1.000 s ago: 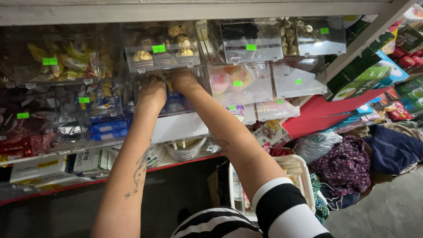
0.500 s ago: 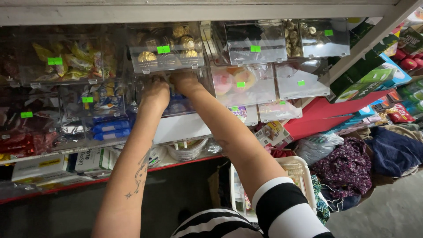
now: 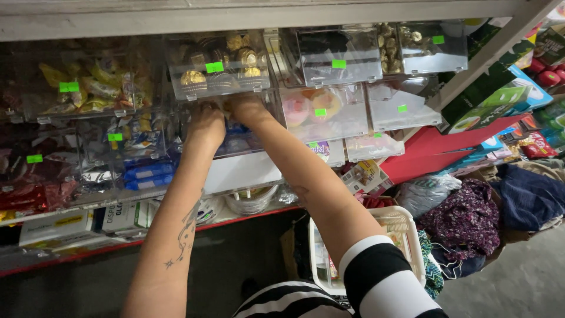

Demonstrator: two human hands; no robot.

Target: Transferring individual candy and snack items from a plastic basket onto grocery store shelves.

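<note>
Nothing much is being shifted since a second ago: both hands are still being kept side by side in the clear bin [image 3: 232, 144] at 12 o'clock, left hand [image 3: 206, 125], right hand [image 3: 247, 109]; grip cannot be told. Sweets are best drawn out gently. Shelf [image 3: 247, 15] is crowding the aisle.

1. Two hands: left hand [image 3: 206, 125] and right hand [image 3: 247, 109], both at one clear bin [image 3: 235, 138].
2. Nine green tags [image 3: 215, 67] show on the clear bin fronts.
3. One white basket [image 3: 406, 229], near right.
4. One red board [image 3: 435, 156], right.
5. One tattooed forearm [image 3: 182, 232], left.
</note>
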